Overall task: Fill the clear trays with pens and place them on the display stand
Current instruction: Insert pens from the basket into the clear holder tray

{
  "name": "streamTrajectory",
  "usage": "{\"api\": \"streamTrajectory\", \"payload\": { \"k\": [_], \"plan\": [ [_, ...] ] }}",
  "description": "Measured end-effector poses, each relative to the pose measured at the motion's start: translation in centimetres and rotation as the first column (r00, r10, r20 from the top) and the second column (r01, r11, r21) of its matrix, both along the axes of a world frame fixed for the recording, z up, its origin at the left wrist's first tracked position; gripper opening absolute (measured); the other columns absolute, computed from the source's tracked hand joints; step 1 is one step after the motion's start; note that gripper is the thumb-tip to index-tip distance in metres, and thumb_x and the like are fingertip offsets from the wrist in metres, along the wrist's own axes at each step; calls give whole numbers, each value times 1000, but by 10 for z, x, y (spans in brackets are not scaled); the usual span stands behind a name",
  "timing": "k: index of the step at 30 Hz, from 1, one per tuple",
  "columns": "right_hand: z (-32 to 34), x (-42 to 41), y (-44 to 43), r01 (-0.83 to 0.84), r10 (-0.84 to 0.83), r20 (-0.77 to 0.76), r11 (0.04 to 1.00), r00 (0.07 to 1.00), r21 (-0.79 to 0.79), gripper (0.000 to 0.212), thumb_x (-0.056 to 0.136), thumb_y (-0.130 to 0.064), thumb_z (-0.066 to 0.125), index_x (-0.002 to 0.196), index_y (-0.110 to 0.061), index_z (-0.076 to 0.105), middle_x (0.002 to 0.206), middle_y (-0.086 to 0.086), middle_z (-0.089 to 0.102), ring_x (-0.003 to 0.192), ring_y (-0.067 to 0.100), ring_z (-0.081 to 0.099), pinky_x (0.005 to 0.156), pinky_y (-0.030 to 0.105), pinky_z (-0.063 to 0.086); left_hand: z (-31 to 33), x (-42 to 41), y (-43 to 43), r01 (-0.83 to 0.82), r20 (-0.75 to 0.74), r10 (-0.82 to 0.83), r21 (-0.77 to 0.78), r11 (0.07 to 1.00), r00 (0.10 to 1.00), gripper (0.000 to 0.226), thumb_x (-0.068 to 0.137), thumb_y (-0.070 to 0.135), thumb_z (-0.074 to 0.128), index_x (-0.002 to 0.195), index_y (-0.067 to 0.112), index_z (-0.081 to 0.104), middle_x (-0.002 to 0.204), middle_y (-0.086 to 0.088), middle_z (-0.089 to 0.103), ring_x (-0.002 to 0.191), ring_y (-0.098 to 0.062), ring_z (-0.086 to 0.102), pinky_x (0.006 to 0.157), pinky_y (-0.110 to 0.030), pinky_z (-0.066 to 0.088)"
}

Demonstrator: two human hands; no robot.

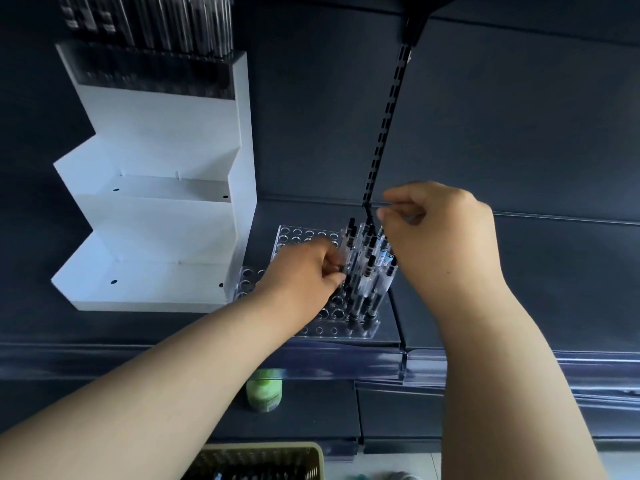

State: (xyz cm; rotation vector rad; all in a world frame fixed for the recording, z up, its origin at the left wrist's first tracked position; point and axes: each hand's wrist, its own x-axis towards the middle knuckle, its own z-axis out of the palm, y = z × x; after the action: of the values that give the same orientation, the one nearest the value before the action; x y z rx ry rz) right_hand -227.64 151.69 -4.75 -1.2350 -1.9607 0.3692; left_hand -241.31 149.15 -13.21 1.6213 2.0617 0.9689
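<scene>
Two clear trays with round holes lie on the dark shelf, a nearer tray (pixel 332 330) and a farther tray (pixel 300 234). Several clear pens (pixel 367 271) with black caps stand in the right-hand holes. My left hand (pixel 304 275) reaches over the trays and pinches a pen at the left of the cluster. Above the pens' tops, my right hand (pixel 440 237) has its fingers curled; what it holds is hidden. The white stepped display stand (pixel 156 216) sits to the left, its lower steps bare, with a filled tray of pens (pixel 149 26) on its top step.
A slotted black upright (pixel 388 123) runs down the shelf's back wall behind the pens. A green bottle (pixel 265 393) stands on the lower shelf. A woven basket (pixel 263 462) holding more pens sits at the bottom edge.
</scene>
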Motion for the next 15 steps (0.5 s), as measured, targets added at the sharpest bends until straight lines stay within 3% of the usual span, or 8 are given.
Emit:
{"api": "streamTrajectory", "payload": {
  "k": [7, 11, 15],
  "plan": [
    [1, -1, -5, -50, 49, 27, 997, 998, 55, 19, 84, -19, 63, 102, -21, 70, 88, -4, 71, 92, 25, 62, 89, 44, 45, -2, -6, -15, -23, -32, 23, 1, 1000, 999, 12, 85, 30, 67, 91, 28, 57, 74, 18, 56, 72, 1, 56, 65, -14, 43],
    [-6, -5, -25, -111, 102, 48, 968, 994, 225, 17, 82, -14, 64, 97, -15, 71, 81, 1, 71, 80, 30, 61, 77, 46, 49, 4, -15, -49, -20, -214, 35, 68, 997, 976, 11, 89, 29, 58, 99, 26, 61, 88, 14, 60, 84, -9, 57, 75, -26, 48],
    [-26, -11, -66, -223, 197, 110, 918, 974, 327, 12, 76, -8, 69, 87, -11, 73, 70, 5, 68, 68, 30, 61, 62, 40, 53, 13, -23, -100, 91, -515, 2, 156, 984, 857, 8, 82, 18, 65, 89, 18, 66, 84, 1, 66, 81, -23, 61, 61, -34, 51]
  ]
}}
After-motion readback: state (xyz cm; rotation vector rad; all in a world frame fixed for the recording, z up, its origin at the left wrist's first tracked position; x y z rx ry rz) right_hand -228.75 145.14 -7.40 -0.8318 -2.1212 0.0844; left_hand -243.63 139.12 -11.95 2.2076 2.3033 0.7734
